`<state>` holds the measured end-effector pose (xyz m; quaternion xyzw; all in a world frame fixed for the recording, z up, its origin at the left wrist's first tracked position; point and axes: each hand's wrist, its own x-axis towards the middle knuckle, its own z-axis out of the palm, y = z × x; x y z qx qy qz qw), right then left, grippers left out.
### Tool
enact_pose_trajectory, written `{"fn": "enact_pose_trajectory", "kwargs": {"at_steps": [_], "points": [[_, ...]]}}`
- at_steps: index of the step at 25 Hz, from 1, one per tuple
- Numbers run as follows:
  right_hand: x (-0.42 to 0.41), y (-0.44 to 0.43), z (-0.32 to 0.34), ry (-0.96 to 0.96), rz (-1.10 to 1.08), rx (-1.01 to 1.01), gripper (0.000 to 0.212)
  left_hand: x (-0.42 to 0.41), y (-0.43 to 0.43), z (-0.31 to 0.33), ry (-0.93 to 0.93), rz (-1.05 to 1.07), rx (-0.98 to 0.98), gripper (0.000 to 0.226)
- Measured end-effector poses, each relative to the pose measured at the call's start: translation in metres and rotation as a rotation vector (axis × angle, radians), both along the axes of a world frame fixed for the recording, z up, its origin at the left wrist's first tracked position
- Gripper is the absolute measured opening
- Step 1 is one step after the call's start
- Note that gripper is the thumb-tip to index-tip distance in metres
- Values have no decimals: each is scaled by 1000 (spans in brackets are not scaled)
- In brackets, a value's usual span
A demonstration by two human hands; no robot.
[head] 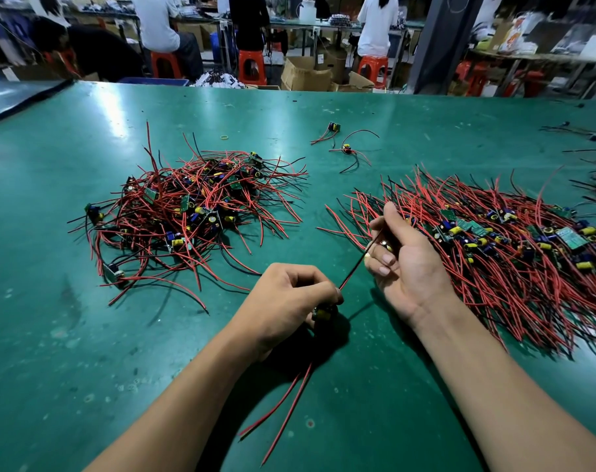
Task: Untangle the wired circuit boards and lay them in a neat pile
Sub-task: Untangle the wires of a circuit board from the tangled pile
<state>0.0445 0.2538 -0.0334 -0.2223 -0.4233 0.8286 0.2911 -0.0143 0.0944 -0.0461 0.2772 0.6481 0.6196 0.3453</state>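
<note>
Circuit board point(321, 313) with a yellow capacitor sits near centre on the green mat point(85, 335), your left hand point(286, 301) curled round it. Your right hand point(403, 258) pinches its taut wire pair point(354, 264). The tangled heap point(194, 212) lies far left. The combed pile point(501, 243) lies right, its edge hidden behind your right hand. Two loose boards point(334, 127) lie farther off.

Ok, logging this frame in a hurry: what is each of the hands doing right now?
Left hand: grips a circuit board.
Right hand: pinches the wire stretched between the hands.
</note>
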Motion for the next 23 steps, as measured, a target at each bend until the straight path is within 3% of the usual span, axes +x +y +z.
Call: {"fn": "enact_pose_trajectory", "kwargs": {"at_steps": [3, 6, 8, 10, 19, 23], "points": [[-1, -3, -6, -55, 18, 221, 35, -1, 2, 1, -72, 64, 23, 18], [3, -9, -15, -195, 273, 416, 41, -3, 3, 1, -129, 157, 53, 19], [6, -14, -21, -240, 464, 462, 33, -3, 2, 2, -195, 167, 113, 18], [7, -14, -22, -261, 517, 457, 25, -3, 1, 2, -207, 158, 128, 18], [0, -3, -22, -291, 145, 424, 23, -1, -1, 2, 107, -53, -62, 18], [-2, -4, -14, -232, 34, 332, 28, -2, -2, 3, 102, -92, -67, 14]]}}
